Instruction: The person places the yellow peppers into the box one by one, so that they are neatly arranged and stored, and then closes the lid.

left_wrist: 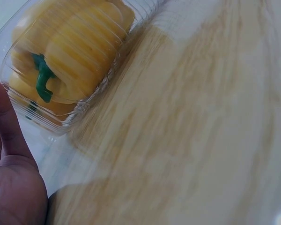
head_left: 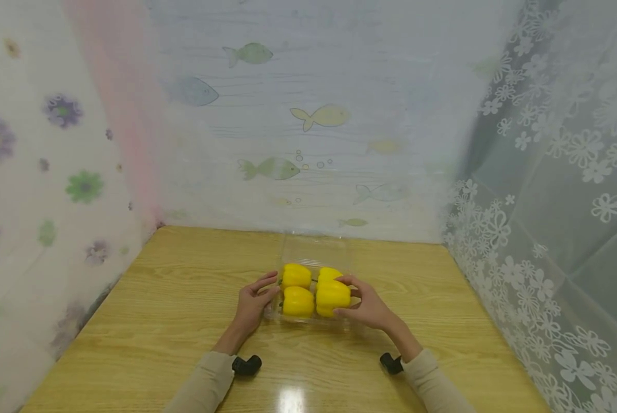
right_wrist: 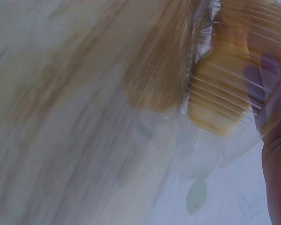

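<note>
Wooden table (head_left: 184, 287) below, one yellow pepper (head_left: 332, 298) sits between right fingers (head_left: 352, 280)

No text, label, brand, number or sign can be read in any view; the clear plastic box (head_left: 316, 250) and the yellow peppers (head_left: 332, 298) in it show no legible lettering. The back wall covering (head_left: 391, 63) bears printed fish, the left one (head_left: 30, 166) printed flowers; neither shows readable words or digits.
</note>
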Motion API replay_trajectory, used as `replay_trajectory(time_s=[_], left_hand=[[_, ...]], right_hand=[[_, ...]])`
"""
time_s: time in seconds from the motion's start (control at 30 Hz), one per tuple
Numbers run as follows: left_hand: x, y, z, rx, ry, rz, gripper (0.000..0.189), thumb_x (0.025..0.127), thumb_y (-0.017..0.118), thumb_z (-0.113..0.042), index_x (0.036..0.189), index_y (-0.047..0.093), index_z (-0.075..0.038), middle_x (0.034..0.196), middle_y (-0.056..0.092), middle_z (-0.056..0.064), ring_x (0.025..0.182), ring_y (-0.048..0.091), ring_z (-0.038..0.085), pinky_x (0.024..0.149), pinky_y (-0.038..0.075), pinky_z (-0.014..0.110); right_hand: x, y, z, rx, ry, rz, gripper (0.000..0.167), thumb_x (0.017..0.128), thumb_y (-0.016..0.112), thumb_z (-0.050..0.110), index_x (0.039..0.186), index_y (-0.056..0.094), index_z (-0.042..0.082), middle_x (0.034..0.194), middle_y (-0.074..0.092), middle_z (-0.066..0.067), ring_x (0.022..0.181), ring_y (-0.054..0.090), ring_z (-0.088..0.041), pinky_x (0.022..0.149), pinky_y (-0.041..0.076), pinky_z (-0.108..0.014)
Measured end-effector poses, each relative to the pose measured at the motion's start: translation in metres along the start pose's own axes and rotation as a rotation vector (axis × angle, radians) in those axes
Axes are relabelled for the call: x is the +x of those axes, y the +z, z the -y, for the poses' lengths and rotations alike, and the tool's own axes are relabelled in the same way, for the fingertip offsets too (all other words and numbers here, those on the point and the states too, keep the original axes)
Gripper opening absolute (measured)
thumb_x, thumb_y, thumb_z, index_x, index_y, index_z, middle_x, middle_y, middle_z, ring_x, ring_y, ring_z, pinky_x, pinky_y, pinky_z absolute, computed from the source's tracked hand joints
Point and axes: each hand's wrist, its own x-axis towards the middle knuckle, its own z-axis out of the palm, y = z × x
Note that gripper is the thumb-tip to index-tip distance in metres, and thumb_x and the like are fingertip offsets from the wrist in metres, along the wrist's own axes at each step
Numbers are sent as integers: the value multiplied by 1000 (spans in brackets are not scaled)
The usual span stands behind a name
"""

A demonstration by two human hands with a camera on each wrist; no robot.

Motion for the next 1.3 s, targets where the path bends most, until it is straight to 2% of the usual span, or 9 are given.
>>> replay_trajectory(time_s=[0.23, 0.5, 0.77, 0.93, 1.07, 1.3], left_hand=[[-1, 1, -1, 4, -9, 9, 43, 95, 66, 6, 133, 53, 21, 153, 43, 27, 67, 58, 5, 49, 45, 15], [-1, -1, 1, 22, -7, 4, 42, 94, 67, 5, 132, 55, 19, 152, 44, 26, 66, 57, 5, 49, 45, 16], [0, -2, 2, 34, 3, 2, 41, 94, 68, 4, 131, 57, 19, 152, 45, 26, 64, 56, 5, 48, 45, 16], [1, -2, 2, 44, 15, 20, 43, 94, 69, 2, 132, 56, 19, 153, 44, 26, 61, 53, 4, 48, 45, 16], [0, -2, 1, 52, 16, 39, 44, 95, 69, 0, 133, 56, 18, 153, 43, 26, 57, 50, 4, 48, 45, 16], [-2, -1, -2, 65, 15, 45, 44, 95, 69, -1, 133, 57, 17, 153, 44, 25, 66, 56, 5, 50, 45, 15]], right_hand=[[-1, -2, 4, -44, 6, 39, 64, 88, 82, 15, 142, 49, 7, 145, 47, -19, 123, 56, -48, 79, 62, -33], [0, 0, 10, -105, 24, 80, 66, 86, 84, 20, 141, 48, 12, 145, 47, -14, 120, 58, -40, 80, 61, -31], [2, 3, 13, -207, 44, 112, 71, 90, 81, 29, 145, 46, 4, 144, 49, -20, 115, 60, -35, 82, 60, -30], [3, 3, 14, -215, 81, 117, 72, 90, 80, 32, 147, 45, 5, 145, 49, -17, 115, 59, -32, 83, 60, -30], [2, 2, 16, -231, 104, 107, 69, 94, 75, 39, 148, 46, 8, 147, 50, -14, 119, 58, -34, 88, 58, -36], [1, -1, 18, -221, 109, 103, 65, 96, 71, 39, 148, 48, 7, 150, 48, -17, 128, 54, -40, 102, 50, -53]])
